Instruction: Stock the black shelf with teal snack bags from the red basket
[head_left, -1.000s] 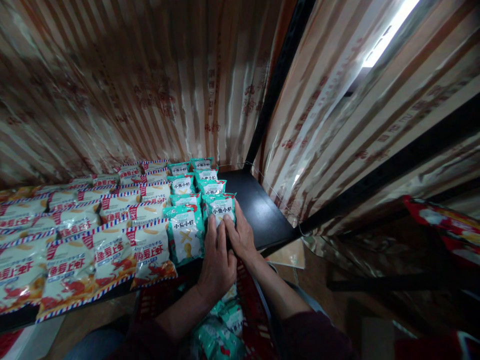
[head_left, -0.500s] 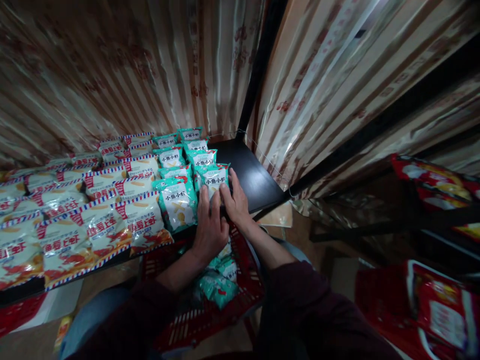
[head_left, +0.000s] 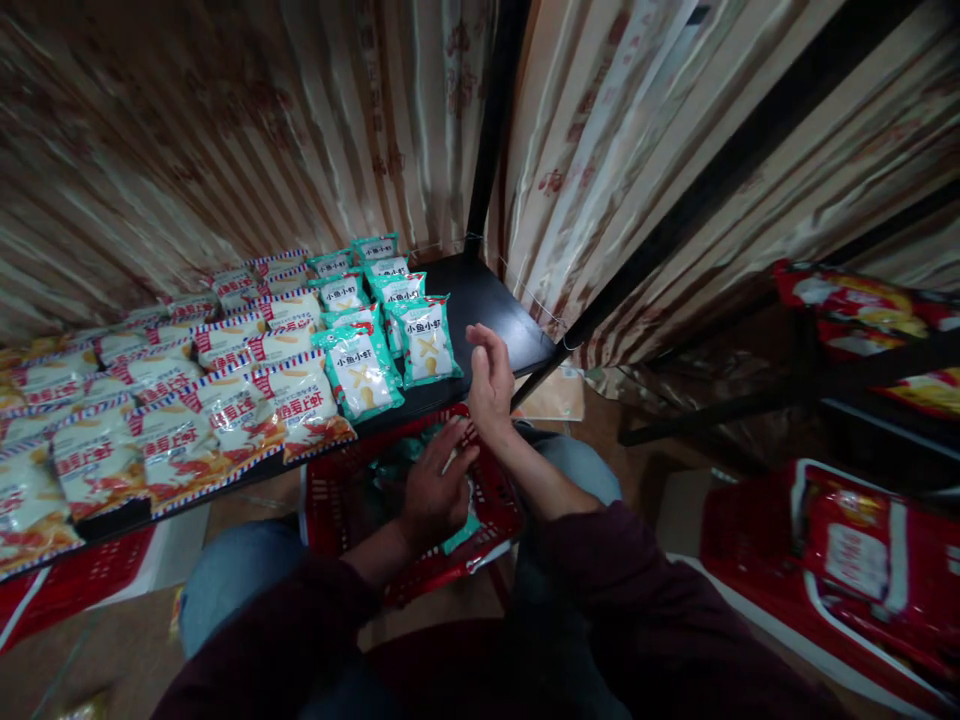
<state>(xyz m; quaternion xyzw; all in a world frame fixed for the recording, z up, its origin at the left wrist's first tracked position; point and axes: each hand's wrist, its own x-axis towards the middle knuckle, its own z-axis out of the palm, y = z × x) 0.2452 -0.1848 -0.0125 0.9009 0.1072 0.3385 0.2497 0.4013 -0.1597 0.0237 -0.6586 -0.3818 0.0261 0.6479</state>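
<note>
My left hand (head_left: 439,480) hovers over the red basket (head_left: 337,520), fingers stretched out and holding nothing. Just right of the shelf's front edge is my right hand (head_left: 491,390), raised with its fingers extended and nothing in it. Closest to it on the black shelf (head_left: 499,300) leans a green snack bag (head_left: 427,345), at the front of its row. A second green snack bag (head_left: 364,375) stands to the left, heading another row. Inside the basket, partly hidden by my left hand, are more green bags (head_left: 463,525).
Rows of white snack bags (head_left: 240,410) fill the shelf's left part. A black post (head_left: 487,130) and a slanting black bar (head_left: 675,220) frame the corner, with curtains (head_left: 420,110) behind. Red packs (head_left: 855,550) sit in a basket at the right.
Both hands have let go of the front green bag and drawn back from it, the left down over the basket. The bag stays on the shelf. The view has shifted slightly.
</note>
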